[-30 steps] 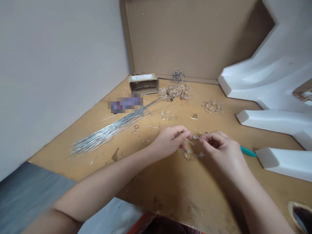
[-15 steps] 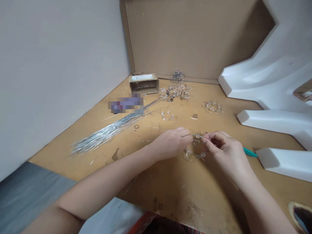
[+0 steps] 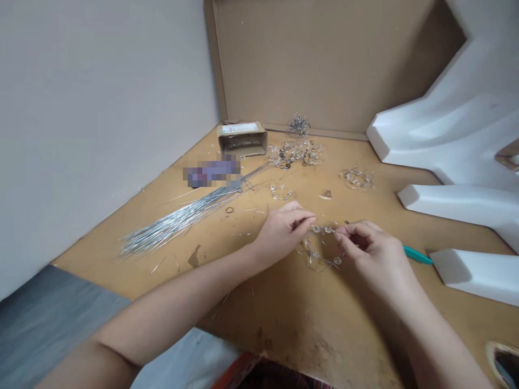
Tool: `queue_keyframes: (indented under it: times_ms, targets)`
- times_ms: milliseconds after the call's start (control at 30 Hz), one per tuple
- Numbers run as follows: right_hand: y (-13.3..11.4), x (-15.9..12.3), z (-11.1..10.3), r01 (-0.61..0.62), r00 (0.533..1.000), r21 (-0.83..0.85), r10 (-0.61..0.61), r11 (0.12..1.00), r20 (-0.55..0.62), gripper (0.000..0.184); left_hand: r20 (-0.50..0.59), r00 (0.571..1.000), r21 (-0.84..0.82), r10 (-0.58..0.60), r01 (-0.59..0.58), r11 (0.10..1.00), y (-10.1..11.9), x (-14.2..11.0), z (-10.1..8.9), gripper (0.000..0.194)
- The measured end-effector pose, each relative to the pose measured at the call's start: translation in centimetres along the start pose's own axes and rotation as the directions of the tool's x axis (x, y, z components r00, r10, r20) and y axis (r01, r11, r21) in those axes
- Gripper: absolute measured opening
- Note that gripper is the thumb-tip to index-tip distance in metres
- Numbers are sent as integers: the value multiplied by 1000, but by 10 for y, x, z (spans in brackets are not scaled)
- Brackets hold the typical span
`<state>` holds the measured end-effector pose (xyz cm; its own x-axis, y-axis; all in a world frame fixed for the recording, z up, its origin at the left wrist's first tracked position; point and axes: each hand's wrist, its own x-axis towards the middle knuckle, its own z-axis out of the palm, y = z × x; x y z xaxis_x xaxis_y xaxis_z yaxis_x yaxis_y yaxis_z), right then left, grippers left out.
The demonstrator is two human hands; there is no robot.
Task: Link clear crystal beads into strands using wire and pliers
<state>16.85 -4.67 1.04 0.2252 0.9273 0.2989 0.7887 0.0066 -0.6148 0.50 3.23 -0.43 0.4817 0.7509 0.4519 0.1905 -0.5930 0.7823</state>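
A wire ring with clear beads point(image 3: 328, 229) hangs between my hands, loose wire ends curling from its lower part. My right hand point(image 3: 371, 251) pinches the ring's right side between thumb and fingertips. At the ring's upper left is my left hand point(image 3: 284, 229), its thumb and finger drawn together at the tips; whether a thin wire is between them is too small to tell. A teal handle point(image 3: 417, 254) sticks out behind my right hand, and a small dark tip shows above its fingers. I cannot tell whether that hand also holds this tool.
Silver wires point(image 3: 178, 221) lie bundled at left, beside a blurred purple item point(image 3: 213, 172). An open cardboard box point(image 3: 243, 140), a heap of beaded wire pieces point(image 3: 298, 151) and separate beaded rings stand farther back. White foam blocks point(image 3: 474, 275) jut in from the right.
My left hand has drawn back slightly left from the ring's top, uncovering more beads. My right hand still pinches the ring. The view has shifted slightly.
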Motion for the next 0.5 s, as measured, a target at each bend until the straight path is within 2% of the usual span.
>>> queue_keyframes:
  times_ms: [67,100,167,233,300,367,433,500]
  targets:
    - [1,1,0,-15,1000,1,15,1000,-6,13,54,992,-174,-114,121,977,1,1,-1,15]
    - [1,1,0,-20,1000,-1,20,1000,-7,13,124,975,-270,-187,214,939,2,2,-2,16]
    - [1,2,-1,-29,1000,-4,29,1000,-9,13,295,906,-411,-305,408,815,3,4,-4,18]
    - [2,3,-1,-34,999,-2,34,999,-11,14,424,839,-494,-341,530,689,4,6,-8,20]
    - [2,4,-2,-36,999,1,36,999,-13,14,492,810,-552,-321,575,604,4,9,-12,22]
    - [3,4,-2,-39,999,4,39,999,-15,14,526,796,-568,-300,591,573,3,11,-16,24]
    - [4,4,-2,-45,999,9,45,999,-17,14,521,795,-543,-309,589,599,3,11,-18,24]
    - [5,4,-2,-56,998,14,57,998,-16,15,461,829,-503,-317,539,676,2,10,-18,24]
